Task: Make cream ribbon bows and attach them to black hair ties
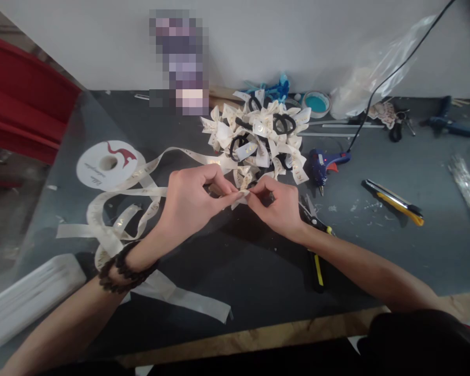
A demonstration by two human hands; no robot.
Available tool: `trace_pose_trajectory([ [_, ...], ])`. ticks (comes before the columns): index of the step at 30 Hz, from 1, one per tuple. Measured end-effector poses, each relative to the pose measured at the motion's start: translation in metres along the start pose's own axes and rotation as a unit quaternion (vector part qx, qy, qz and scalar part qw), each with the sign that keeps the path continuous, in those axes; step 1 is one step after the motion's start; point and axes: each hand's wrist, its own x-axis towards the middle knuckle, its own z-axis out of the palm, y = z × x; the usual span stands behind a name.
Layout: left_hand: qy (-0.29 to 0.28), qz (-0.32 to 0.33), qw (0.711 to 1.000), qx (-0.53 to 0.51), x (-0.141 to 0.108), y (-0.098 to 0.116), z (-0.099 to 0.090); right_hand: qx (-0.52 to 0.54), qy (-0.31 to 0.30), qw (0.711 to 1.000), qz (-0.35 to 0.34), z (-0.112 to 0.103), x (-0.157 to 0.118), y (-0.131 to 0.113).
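Observation:
Both hands meet over the middle of the table, fingertips pinching a small piece of cream ribbon [243,195]. My left hand [198,196], dark beads at its wrist, grips it from the left; my right hand [276,201] pinches its other side. Most of the piece is hidden by the fingers. Just beyond lies a pile of cream ribbon bows [223,130] with gold print and black hair ties. Loose printed ribbon [97,209] runs in loops from a white ribbon spool [96,169] at the left. Below my left wrist lies another ribbon strip [196,303].
A blue glue gun [321,162] with a black cord lies right of the bows. Scissors [316,266] lie partly behind my right forearm, a yellow utility knife [395,203] farther right. Pliers [450,125], a tape roll [316,103] and a plastic bag [348,96] line the back wall.

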Motion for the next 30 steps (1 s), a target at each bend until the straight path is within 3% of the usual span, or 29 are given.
trace_pose_trajectory([
  [6, -0.076, -0.079, 0.981, -0.159, 0.0048, -0.0076, -0.0004, 0.004, 0.006, 0.999, -0.042, -0.0021, -0.0003, 0.0002],
  [11, -0.092, -0.102, 0.969, -0.204, 0.0063, -0.008, -0.0004, -0.006, -0.011, 0.994, -0.106, -0.0034, -0.0018, 0.0011],
  [16, -0.059, -0.09, 0.975, -0.194, 0.0033, -0.0027, 0.0019, -0.018, 0.044, 0.996, -0.077, -0.0007, -0.0027, 0.0029],
  [19, -0.053, -0.083, 0.981, -0.165, 0.0017, -0.0013, 0.0027, -0.03, 0.048, 0.992, -0.116, 0.0004, -0.0019, 0.0041],
  [25, -0.096, -0.075, 0.984, -0.127, 0.0044, -0.0031, 0.0005, -0.034, 0.011, 0.987, -0.158, -0.0016, -0.0023, 0.0046],
  [30, -0.096, -0.079, 0.987, -0.107, 0.0061, -0.0021, -0.0018, -0.061, 0.043, 0.984, -0.161, -0.0008, -0.0034, 0.0056],
])
